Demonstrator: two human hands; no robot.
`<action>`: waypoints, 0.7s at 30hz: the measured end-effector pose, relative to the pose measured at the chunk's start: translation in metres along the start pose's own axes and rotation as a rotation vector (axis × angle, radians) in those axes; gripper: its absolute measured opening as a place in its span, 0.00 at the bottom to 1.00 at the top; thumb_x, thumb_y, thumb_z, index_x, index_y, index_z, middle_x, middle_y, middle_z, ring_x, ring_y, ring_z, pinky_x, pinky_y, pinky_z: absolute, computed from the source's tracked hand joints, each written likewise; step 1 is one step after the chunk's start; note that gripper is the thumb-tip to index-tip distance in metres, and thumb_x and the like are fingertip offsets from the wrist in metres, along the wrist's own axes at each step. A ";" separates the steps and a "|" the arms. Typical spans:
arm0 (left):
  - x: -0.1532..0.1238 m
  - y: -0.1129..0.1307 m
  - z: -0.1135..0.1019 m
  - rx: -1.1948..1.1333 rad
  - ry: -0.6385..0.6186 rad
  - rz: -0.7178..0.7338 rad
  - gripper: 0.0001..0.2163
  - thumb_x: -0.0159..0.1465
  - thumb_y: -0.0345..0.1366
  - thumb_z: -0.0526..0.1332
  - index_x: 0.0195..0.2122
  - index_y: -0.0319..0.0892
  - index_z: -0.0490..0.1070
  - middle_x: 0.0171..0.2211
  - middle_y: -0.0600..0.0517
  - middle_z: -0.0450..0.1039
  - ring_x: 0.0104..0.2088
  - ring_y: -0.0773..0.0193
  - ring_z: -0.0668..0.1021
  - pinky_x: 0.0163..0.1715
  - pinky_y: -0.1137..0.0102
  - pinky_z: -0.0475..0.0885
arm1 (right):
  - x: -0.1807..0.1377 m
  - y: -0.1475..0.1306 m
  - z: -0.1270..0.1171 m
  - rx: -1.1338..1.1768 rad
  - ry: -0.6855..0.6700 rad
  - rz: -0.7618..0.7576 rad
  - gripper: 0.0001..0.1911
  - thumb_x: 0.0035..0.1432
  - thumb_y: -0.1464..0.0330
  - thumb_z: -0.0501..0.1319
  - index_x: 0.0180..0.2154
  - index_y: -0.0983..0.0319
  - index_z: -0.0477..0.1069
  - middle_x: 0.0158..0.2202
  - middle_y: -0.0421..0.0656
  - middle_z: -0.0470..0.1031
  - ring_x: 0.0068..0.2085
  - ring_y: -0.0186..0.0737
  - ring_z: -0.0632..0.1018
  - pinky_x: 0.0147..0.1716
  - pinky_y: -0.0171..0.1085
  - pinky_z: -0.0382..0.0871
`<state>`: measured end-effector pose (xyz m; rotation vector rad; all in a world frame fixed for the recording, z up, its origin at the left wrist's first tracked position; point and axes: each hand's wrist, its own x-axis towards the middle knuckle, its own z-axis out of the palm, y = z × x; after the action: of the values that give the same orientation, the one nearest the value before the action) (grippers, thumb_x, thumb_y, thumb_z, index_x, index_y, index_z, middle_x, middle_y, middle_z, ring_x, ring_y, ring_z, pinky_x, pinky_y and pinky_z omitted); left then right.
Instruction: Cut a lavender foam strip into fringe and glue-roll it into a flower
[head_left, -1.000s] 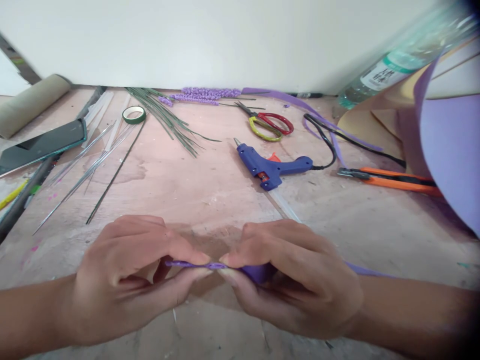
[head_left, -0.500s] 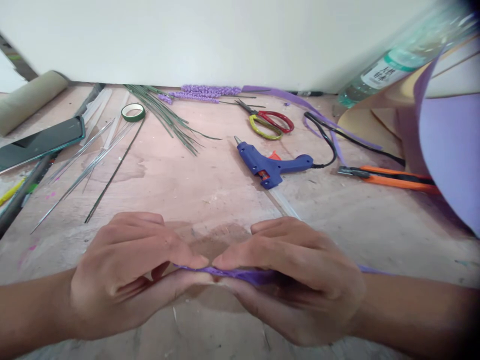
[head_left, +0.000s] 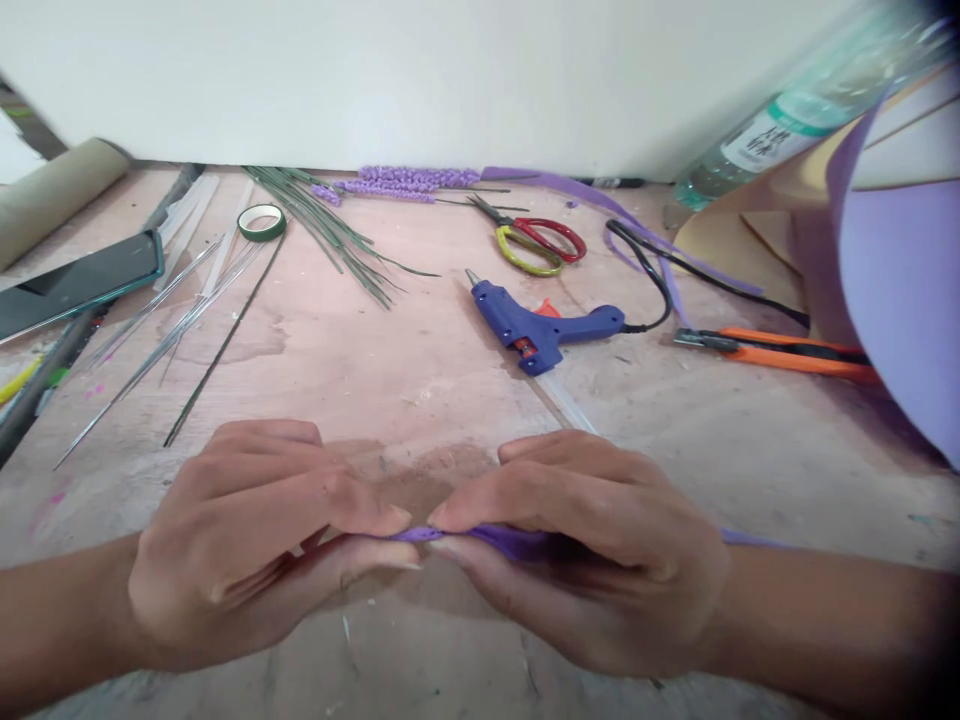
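Note:
A thin purple strip (head_left: 511,543) stretches between my hands at the near side of the table. My left hand (head_left: 247,545) pinches one part of it between thumb and forefinger. Close beside that, my right hand (head_left: 607,560) pinches it too, with a narrow gap between the two sets of fingertips. The short piece in the gap looks creased or twisted. The strip's tail (head_left: 754,539) shows beyond my right wrist, while much of its length is hidden by the right fingers.
Ahead lie a blue glue gun (head_left: 544,325), scissors (head_left: 525,240), green stems (head_left: 330,230) and purple flower spikes (head_left: 412,182). To the left are green tape (head_left: 261,223), wires (head_left: 150,350) and a phone (head_left: 82,285). An orange cutter (head_left: 795,355) and bottle (head_left: 772,140) stay right.
My left hand has moved slightly left, and the gap between the fingertips is a little wider. Both hands still pinch the purple strip. The background has shifted slightly.

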<state>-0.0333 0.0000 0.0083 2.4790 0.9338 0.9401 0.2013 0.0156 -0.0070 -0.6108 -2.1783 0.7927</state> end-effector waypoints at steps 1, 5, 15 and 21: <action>-0.001 0.000 -0.001 0.004 -0.019 -0.008 0.09 0.75 0.38 0.58 0.37 0.46 0.73 0.28 0.56 0.84 0.18 0.68 0.79 0.19 0.71 0.73 | 0.000 0.000 0.000 -0.010 0.006 0.007 0.04 0.64 0.75 0.66 0.40 0.62 0.73 0.27 0.38 0.80 0.23 0.29 0.71 0.24 0.30 0.69; -0.003 -0.003 -0.003 -0.001 -0.045 0.006 0.07 0.74 0.37 0.59 0.37 0.44 0.72 0.28 0.56 0.84 0.20 0.68 0.79 0.21 0.72 0.72 | 0.001 0.000 0.000 -0.037 0.015 0.047 0.03 0.65 0.74 0.65 0.39 0.61 0.73 0.26 0.37 0.78 0.22 0.29 0.69 0.23 0.31 0.66; -0.003 -0.008 0.005 -0.069 0.072 -0.096 0.02 0.68 0.30 0.65 0.40 0.43 0.75 0.27 0.55 0.82 0.20 0.69 0.77 0.21 0.73 0.72 | -0.002 0.005 0.001 0.174 0.108 0.178 0.26 0.61 0.66 0.67 0.59 0.59 0.66 0.39 0.43 0.76 0.34 0.38 0.77 0.30 0.38 0.71; -0.005 -0.015 0.007 -0.072 0.123 -0.103 0.01 0.67 0.30 0.66 0.38 0.42 0.75 0.26 0.52 0.82 0.23 0.66 0.80 0.23 0.73 0.73 | 0.014 0.010 -0.017 0.180 0.378 0.132 0.10 0.66 0.71 0.62 0.49 0.58 0.73 0.43 0.45 0.71 0.43 0.44 0.74 0.42 0.44 0.67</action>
<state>-0.0384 0.0066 -0.0067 2.3114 1.0373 1.0821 0.2074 0.0377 0.0020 -0.7510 -1.7180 0.8545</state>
